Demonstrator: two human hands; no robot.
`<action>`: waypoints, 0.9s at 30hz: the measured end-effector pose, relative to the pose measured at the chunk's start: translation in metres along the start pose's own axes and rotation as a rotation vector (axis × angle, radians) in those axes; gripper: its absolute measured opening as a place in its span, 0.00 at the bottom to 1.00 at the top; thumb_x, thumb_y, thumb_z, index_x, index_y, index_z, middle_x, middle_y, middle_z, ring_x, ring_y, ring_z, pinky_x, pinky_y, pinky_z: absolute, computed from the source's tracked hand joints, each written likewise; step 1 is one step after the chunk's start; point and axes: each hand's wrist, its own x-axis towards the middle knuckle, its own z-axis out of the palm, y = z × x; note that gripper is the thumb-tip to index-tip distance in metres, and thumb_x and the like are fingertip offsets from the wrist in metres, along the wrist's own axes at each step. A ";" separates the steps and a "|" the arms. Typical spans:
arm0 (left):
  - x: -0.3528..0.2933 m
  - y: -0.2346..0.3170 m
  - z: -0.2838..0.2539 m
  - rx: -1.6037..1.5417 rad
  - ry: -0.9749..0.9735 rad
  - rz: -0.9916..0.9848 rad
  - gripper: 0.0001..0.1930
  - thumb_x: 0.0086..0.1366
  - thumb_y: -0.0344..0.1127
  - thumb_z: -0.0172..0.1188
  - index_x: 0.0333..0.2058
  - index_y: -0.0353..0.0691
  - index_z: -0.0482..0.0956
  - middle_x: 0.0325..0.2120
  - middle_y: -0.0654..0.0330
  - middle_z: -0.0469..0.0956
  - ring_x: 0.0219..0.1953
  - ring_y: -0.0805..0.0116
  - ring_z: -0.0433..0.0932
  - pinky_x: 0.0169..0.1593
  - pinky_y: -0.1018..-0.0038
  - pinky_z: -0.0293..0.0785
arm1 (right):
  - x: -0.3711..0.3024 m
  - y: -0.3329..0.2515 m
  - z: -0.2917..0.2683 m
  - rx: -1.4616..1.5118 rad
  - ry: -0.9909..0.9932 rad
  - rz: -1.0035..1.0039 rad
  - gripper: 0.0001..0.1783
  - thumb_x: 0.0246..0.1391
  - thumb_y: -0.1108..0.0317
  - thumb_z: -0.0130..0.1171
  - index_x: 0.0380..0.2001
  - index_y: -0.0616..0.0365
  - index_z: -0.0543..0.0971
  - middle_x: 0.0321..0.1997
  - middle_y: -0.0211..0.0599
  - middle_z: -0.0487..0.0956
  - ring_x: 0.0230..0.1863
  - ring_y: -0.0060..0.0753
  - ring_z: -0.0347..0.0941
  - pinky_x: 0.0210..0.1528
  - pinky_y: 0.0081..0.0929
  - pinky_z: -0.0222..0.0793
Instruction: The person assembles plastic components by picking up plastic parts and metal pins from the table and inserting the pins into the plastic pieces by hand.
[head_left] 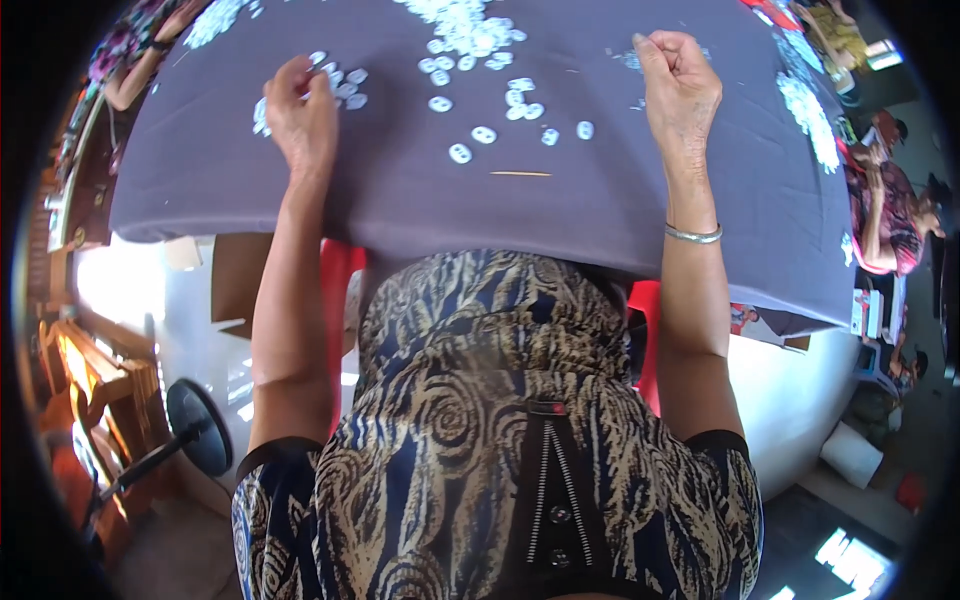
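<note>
Both my arms reach out over a cloth-covered table (400, 190). At the left, my left hand (303, 120) is held with its fingers curled and the thumb and forefinger close together; anything between them is too small to make out. Beneath and beside it lies a small group of white oval pieces (350, 88). To the right, my right hand (685, 88) is closed in a pinch, and what it may hold is hidden. Small pale bits (629, 60) lie beside its fingers. Between the hands are scattered white oval pieces with dark marks or holes (483, 135).
A thin tan stick (520, 173) lies near the table's front edge. Farther back is a big heap of white pieces (465, 28), with more piles at the far left (212, 22) and right (808, 120). Other people (885, 205) sit along the sides. A black round-based stand (200, 428) is at the lower left.
</note>
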 end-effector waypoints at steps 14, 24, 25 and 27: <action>-0.040 0.043 0.019 -0.408 -0.442 -0.070 0.07 0.58 0.25 0.59 0.37 0.35 0.78 0.27 0.66 0.77 0.28 0.81 0.73 0.35 0.82 0.71 | 0.014 0.088 -0.069 -0.521 -0.378 0.278 0.10 0.49 0.64 0.61 0.34 0.56 0.80 0.28 0.31 0.80 0.33 0.24 0.76 0.39 0.22 0.71; -0.043 0.035 0.024 -0.333 -0.513 -0.032 0.09 0.57 0.26 0.61 0.37 0.37 0.78 0.28 0.64 0.79 0.28 0.80 0.74 0.35 0.81 0.72 | 0.004 0.053 -0.036 -0.386 -0.746 0.142 0.08 0.50 0.67 0.58 0.29 0.60 0.77 0.22 0.27 0.73 0.27 0.18 0.67 0.31 0.20 0.65; -0.043 0.033 0.024 -0.339 -0.508 -0.030 0.09 0.57 0.26 0.61 0.37 0.37 0.78 0.28 0.64 0.79 0.28 0.80 0.74 0.35 0.80 0.72 | 0.003 0.048 -0.036 -0.358 -0.720 0.193 0.08 0.50 0.66 0.57 0.28 0.61 0.77 0.22 0.29 0.73 0.26 0.22 0.67 0.32 0.23 0.65; -0.043 0.032 0.025 -0.345 -0.504 -0.028 0.09 0.56 0.26 0.61 0.37 0.37 0.78 0.28 0.64 0.79 0.28 0.80 0.74 0.34 0.80 0.72 | 0.003 0.045 -0.036 -0.330 -0.694 0.244 0.09 0.50 0.65 0.56 0.27 0.61 0.77 0.21 0.32 0.73 0.25 0.26 0.68 0.32 0.27 0.66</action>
